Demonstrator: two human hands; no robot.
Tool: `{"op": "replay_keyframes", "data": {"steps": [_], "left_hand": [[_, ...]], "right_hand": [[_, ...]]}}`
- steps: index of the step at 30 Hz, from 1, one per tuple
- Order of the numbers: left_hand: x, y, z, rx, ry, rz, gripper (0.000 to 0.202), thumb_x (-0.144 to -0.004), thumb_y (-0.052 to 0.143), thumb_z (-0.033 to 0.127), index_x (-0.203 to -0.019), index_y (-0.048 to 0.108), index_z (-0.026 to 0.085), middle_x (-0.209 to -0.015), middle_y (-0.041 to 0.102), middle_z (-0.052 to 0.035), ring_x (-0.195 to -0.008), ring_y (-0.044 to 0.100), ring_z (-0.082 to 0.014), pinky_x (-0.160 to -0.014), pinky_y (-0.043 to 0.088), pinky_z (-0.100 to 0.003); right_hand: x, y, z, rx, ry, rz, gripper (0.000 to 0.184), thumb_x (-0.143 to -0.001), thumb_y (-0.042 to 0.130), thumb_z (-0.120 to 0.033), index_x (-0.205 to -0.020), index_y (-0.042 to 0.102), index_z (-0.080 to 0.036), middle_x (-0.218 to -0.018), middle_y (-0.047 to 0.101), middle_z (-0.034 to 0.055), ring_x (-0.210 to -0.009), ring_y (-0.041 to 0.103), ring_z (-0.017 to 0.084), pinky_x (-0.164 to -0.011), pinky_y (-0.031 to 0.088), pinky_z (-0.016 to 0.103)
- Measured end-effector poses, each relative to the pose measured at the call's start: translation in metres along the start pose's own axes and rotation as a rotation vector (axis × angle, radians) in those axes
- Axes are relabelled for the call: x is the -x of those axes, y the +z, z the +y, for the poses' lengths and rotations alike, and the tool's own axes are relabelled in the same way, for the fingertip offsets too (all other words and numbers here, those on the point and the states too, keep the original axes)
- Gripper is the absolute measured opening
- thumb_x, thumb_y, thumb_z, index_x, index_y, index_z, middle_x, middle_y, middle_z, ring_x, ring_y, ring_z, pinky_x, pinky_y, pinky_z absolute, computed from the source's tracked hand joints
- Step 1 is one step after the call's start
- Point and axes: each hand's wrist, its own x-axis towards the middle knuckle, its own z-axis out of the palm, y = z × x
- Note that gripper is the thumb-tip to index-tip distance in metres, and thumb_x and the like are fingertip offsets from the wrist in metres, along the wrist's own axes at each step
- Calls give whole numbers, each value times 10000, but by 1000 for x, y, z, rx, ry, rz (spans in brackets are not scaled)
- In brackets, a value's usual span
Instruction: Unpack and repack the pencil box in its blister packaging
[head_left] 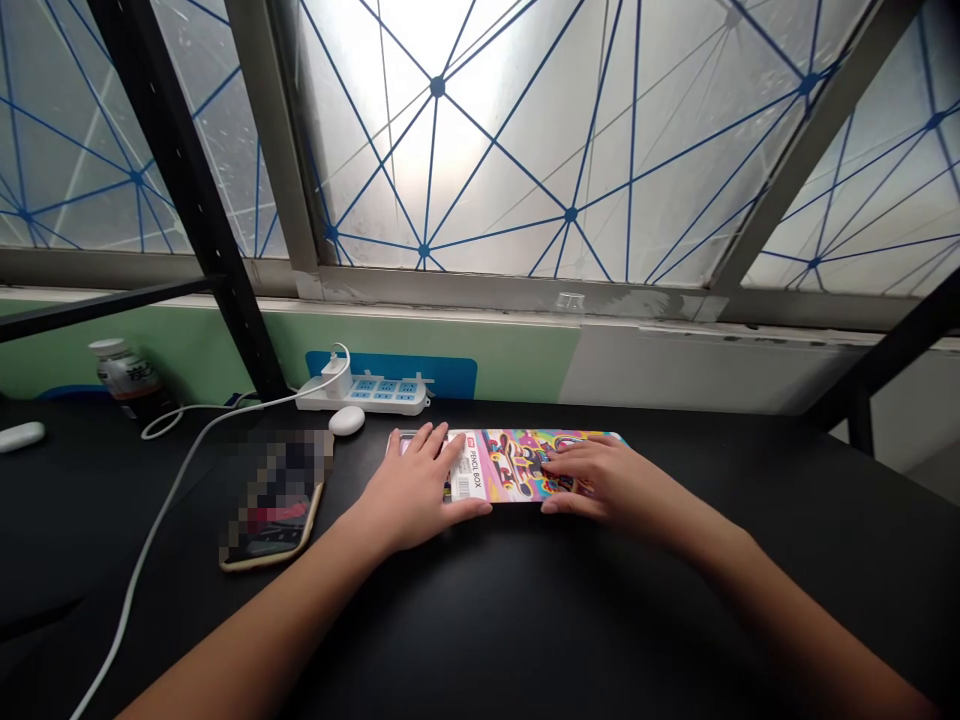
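A brightly patterned pencil box (517, 466) is lying flat on the black worktop (480, 620), its long side running left to right and its white label (465, 465) showing near the left end. The left hand (420, 490) is resting over that end, open with fingers spread across the top and thumb reaching along the near edge. The right hand (607, 482) is lying over the right part, loosely open, fingers slightly bent on the cover and thumb apart at the near edge; neither is closing around the box. Left of the box, a small white case (346, 421) is sitting near a phone (277, 515) whose screen is partly pixelated. Behind these, a white power strip (382, 397) is standing by the wall, a charger (336, 378) plugged into it and a white cable (161, 520) trailing toward the near left. Farther left, a white-capped bottle (131, 380) is leaning beside a black post (187, 190), and a blue-lined window (495, 150) is rising beyond
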Motion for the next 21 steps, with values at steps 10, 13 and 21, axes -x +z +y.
{"op": "replay_keyframes", "data": {"steps": [10, 13, 21], "left_hand": [[-2, 3, -6, 19, 16, 4, 967, -825, 338, 862, -1536, 343, 208, -1614, 281, -166, -1487, 225, -395, -1145, 175, -647], [-2, 2, -6, 18, 17, 3, 983, -820, 331, 869, -1541, 335, 200, -1608, 297, -167, -1490, 222, -387, -1149, 174, -642], [-2, 0, -6, 16, 27, -16, 958, -834, 331, 857, -1534, 354, 203, -1612, 280, -178, -1487, 216, -405, -1130, 185, -669]], "right_hand": [[-12, 25, -38, 9, -89, -39, 720, -885, 521, -699, -1457, 494, -263, -1532, 455, 104, -1414, 400, 359, -1130, 341, 584], [-5, 6, -17, -20, -85, -60, 489, -951, 489, -618, -1256, 680, -289, -1356, 646, 67, -1269, 576, 318, -1016, 486, 467], [1, 7, 10, 24, 4, 59, 480, -915, 593, -568, -1286, 659, -272, -1328, 658, 110, -1196, 621, 333, -988, 500, 480]]}}
